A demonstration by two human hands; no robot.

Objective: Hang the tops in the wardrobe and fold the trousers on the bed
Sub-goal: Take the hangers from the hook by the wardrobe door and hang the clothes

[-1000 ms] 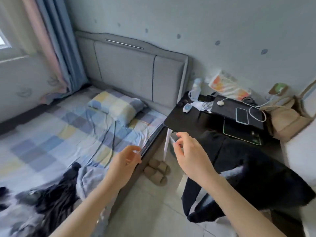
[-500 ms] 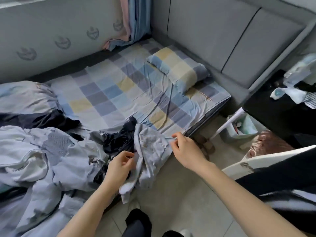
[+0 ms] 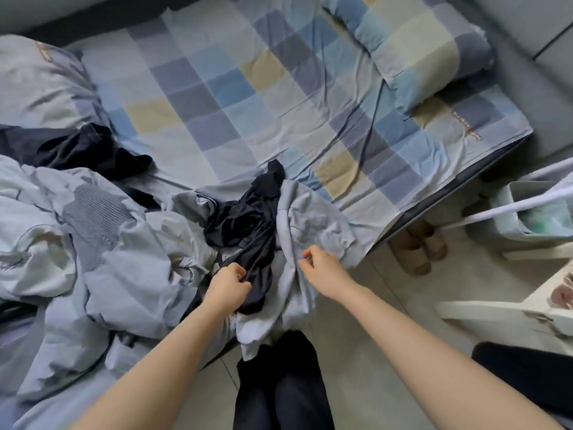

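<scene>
A dark navy garment (image 3: 248, 221) lies crumpled at the near edge of the bed (image 3: 235, 97), which has a checked sheet. Beside it a pale blue garment (image 3: 313, 231) spills over the bed's edge toward the floor. My left hand (image 3: 228, 282) is closed on the dark navy garment's lower part. My right hand (image 3: 319, 266) pinches the pale blue garment close by. Another dark garment (image 3: 80, 147) lies further left on the bed. No wardrobe is in view.
A rumpled pale blue duvet (image 3: 93, 249) covers the bed's left side. A checked pillow (image 3: 412, 41) lies at the top right. Slippers (image 3: 418, 246) sit on the floor under the bed's edge, a bin (image 3: 533, 212) at right, my dark-trousered legs (image 3: 279, 389) below.
The view has swung from the desk down to the bed. Both hands have dropped onto the clothes at the bed's edge and closed on them.
</scene>
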